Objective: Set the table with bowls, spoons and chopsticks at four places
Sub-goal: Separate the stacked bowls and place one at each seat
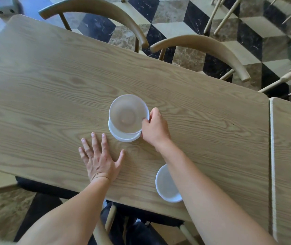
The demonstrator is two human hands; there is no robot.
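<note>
Bowls (128, 114), stacked, gripped at rim by right hand (154, 129).

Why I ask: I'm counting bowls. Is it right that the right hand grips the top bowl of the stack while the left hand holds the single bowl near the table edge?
Not quite. In the head view the left hand lies flat on the table, holding nothing. The right hand does grip the top bowl; the single bowl sits untouched.

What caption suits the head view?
Right hand lifts top bowl off stack; left hand flat on table.

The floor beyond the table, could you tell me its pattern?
Black, beige and brown cube-like tiles, clearest in the head view.
</note>
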